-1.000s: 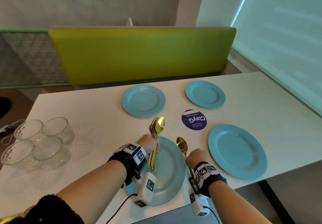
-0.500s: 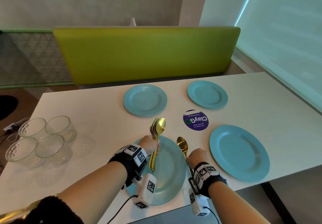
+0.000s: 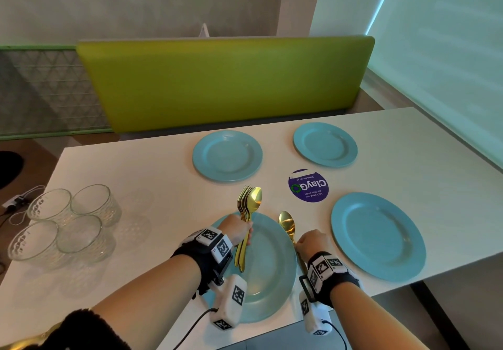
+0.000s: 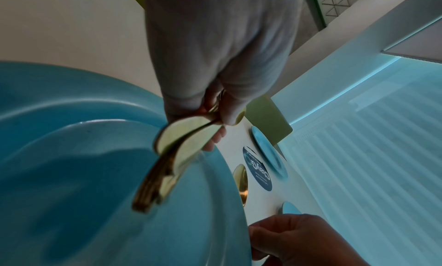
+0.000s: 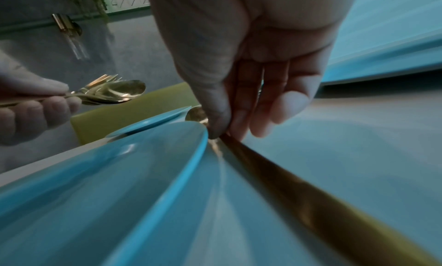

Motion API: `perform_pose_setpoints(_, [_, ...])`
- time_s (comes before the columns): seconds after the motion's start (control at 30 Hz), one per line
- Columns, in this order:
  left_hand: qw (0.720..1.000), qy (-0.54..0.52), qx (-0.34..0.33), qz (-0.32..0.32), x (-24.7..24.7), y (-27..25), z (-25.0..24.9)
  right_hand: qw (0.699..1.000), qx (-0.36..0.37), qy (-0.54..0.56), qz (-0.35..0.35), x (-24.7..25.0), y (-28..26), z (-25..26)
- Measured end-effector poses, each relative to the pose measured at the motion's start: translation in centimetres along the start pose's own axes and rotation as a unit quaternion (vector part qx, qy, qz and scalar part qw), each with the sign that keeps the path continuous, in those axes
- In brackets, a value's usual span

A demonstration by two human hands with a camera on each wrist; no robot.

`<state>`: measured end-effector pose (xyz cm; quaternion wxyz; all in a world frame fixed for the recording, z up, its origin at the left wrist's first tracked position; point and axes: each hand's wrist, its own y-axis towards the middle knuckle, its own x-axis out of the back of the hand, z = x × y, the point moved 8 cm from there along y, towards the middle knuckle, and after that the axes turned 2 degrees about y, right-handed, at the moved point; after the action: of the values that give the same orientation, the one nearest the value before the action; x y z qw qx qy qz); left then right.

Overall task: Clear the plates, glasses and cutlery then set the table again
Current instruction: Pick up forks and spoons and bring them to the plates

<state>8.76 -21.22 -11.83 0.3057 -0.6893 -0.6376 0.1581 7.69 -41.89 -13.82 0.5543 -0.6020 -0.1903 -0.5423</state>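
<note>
White laminate table (image 3: 163, 186), pushed against a lime-green upholstered bench back (image 3: 217, 83); grey wall behind, pale roller blind (image 3: 449, 64) at right. Four teal plates: the nearest plate (image 3: 268, 276), one at right (image 3: 378, 236), two at the far side (image 3: 227, 156) (image 3: 325, 144). Four clear glass tumblers (image 3: 65, 221) clustered at the left end. Purple round sticker (image 3: 308, 186) at centre. Left hand (image 3: 236, 230) closed round a bundle of gold forks and spoons (image 3: 249, 205) above the nearest plate. Right hand (image 3: 310, 242) pinched the handle of a single gold spoon (image 3: 287, 223) lying just beside that plate's right rim.
</note>
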Motion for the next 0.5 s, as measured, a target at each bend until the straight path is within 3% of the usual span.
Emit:
perform_pose_setpoints(0.4, [0.996,0.041,-0.026,0.08,-0.6,0.9,-2.6,0.987,0.021,0.158,-0.015,4.5,-0.9,0.8])
perform_pose_setpoints(0.5, [0.992,0.043,-0.034,0.111,-1.6,0.7,-3.5,0.977,0.013,0.213,0.015,5.0,-1.6,2.0])
